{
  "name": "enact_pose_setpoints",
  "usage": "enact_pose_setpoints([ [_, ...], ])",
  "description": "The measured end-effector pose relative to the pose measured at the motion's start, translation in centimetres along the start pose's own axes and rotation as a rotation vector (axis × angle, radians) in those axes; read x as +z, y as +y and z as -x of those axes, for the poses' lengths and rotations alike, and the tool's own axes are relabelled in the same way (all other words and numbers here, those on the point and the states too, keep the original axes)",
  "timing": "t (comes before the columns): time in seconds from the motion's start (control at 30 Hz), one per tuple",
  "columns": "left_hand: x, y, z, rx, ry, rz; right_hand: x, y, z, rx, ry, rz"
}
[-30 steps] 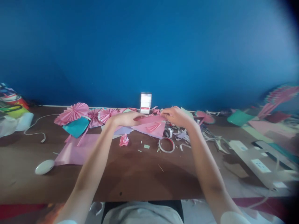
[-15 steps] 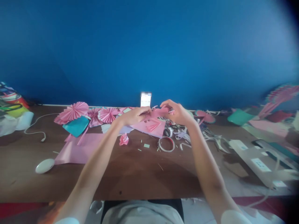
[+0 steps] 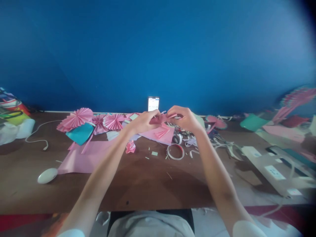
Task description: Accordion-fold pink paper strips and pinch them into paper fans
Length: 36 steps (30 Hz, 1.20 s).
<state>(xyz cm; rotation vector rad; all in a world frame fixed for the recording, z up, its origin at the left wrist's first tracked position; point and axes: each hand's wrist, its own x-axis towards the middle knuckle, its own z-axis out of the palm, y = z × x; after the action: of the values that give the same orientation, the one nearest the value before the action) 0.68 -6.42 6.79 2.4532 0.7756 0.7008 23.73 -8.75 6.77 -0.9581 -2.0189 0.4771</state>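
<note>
Above the back of the table, a strip of pink paper is stretched between my two hands. My left hand pinches its left end, and my right hand grips the other end with bent fingers. Parts of the strip are hidden by the fingers. Just beneath lies a pink sheet with a pleated pink piece on it. A crumpled pink paper flower rests nearer to me, below my left hand. To the right of it is a roll of tape.
A lit phone leans against the blue wall behind my hands. Pleated pink fans and a teal paper piece lie left. A white mouse sits front left. White strips and a power strip are right.
My hands have come closer together, with the right moving slightly left. The pink paper between them shows a shorter stretch now.
</note>
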Motion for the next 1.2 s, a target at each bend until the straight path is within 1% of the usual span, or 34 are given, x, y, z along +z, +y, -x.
enact_pose_setpoints([
  [0.1, 0.3, 0.2, -0.2, -0.021, 0.075, -0.056, 0.4, 0.3, -0.1, 0.030, 0.064, -0.083],
  [0.2, 0.7, 0.2, -0.2, -0.049, 0.098, -0.117, 0.8, 0.5, -0.2, 0.091, 0.129, -0.191],
  [0.3, 1.2, 0.3, -0.3, -0.027, 0.137, -0.185, 1.0, 0.4, -0.3, 0.155, 0.163, -0.263],
  [0.4, 1.8, 0.2, -0.5, -0.008, 0.175, -0.218, 1.0, -0.2, -0.3, 0.179, 0.175, -0.267],
  [0.53, 2.1, -0.4, -0.7, -0.002, 0.179, -0.127, 0.5, -0.7, -0.3, 0.252, 0.180, -0.236],
  [0.63, 1.9, -0.7, -0.8, -0.007, 0.176, -0.064, 0.3, -0.4, -0.3, 0.297, 0.208, -0.226],
  [0.73, 1.9, -0.5, -0.8, 0.005, 0.162, 0.006, 0.5, 0.2, -0.4, 0.286, 0.250, -0.252],
  [0.8, 2.0, -0.2, -0.8, 0.019, 0.163, 0.076, 0.8, 0.6, -0.4, 0.272, 0.245, -0.251],
  [0.9, 2.4, -0.1, -1.0, 0.021, 0.203, 0.141, 1.3, 0.9, -0.5, 0.242, 0.218, -0.252],
  [1.03, 2.5, -1.0, -1.3, -0.031, 0.243, 0.151, 1.3, 0.6, -0.6, 0.257, 0.232, -0.237],
  [1.1, 2.4, -1.3, -1.3, -0.063, 0.230, 0.148, 1.2, 0.5, -0.5, 0.267, 0.256, -0.223],
  [1.2, 2.0, -1.2, -1.2, -0.083, 0.195, 0.192, 1.0, 0.3, -0.5, 0.235, 0.261, -0.212],
])
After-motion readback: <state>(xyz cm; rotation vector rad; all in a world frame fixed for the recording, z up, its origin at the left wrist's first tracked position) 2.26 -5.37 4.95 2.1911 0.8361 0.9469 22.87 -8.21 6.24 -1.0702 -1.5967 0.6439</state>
